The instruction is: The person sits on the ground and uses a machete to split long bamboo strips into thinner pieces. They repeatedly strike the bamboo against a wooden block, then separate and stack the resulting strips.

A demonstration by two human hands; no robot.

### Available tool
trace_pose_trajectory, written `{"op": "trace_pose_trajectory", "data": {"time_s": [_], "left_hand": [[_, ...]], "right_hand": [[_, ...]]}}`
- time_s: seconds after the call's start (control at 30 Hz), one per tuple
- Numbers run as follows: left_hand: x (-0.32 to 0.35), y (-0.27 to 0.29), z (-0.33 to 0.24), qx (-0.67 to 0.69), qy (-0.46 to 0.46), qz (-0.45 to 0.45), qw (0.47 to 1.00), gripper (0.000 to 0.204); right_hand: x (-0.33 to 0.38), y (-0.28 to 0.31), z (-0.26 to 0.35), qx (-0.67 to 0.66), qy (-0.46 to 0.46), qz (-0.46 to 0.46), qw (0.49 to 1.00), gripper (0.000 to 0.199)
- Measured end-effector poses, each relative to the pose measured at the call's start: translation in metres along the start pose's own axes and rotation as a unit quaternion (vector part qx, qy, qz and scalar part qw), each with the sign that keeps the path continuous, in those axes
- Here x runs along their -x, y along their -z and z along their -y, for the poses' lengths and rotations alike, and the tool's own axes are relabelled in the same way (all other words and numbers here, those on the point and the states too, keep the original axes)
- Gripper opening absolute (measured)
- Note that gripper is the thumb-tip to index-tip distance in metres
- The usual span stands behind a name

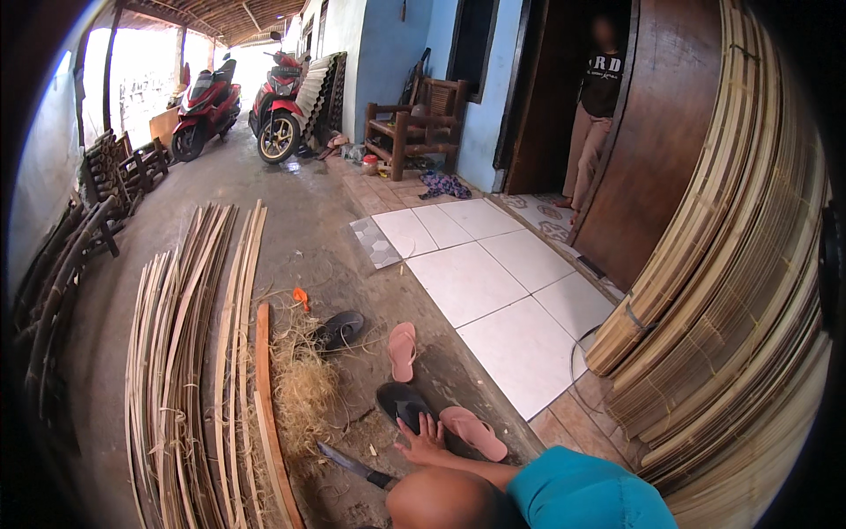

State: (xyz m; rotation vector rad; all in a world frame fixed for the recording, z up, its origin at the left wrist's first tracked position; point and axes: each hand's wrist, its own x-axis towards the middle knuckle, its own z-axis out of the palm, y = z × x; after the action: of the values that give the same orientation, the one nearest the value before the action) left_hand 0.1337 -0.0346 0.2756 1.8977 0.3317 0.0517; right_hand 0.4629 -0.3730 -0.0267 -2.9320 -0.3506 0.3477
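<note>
On gritty concrete, right hand (421,441) flat beside smooth black sandal (401,404).

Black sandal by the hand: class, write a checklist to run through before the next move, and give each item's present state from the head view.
1. Right hand free: fingers spread, holding nothing. Ok.
2. Contact with the black rubber sandal: fingertips rest at its near edge. Ok.
3. Dark-handled knife with a bare steel blade kept away from the hand: it lies on the floor just beside it. Not ok.
4. Left hand's position: out of view. Cannot tell.
5. Pink rubber flip-flop not under the hand: it lies beside it. Ok.
</note>
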Motion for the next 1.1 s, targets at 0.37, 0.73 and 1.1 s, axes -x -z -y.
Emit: {"op": "trace_pose_trajectory", "data": {"time_s": [0.37,0.73,1.1], "left_hand": [[-0.016,0.005,-0.008,-0.005,0.000,0.022,1.000,0.034],[-0.017,0.014,-0.012,-0.018,-0.026,0.031,0.999,0.040],[-0.012,0.024,-0.001,0.125,0.019,0.076,0.989,0.043]], "right_hand": [[-0.015,-0.005,-0.015,0.066,0.040,0.191,0.978,0.103],[-0.012,-0.053,-0.013,0.178,0.019,-0.056,0.982,0.096],[0.006,0.074,-0.007,-0.061,0.010,0.102,0.993,0.074]]}}
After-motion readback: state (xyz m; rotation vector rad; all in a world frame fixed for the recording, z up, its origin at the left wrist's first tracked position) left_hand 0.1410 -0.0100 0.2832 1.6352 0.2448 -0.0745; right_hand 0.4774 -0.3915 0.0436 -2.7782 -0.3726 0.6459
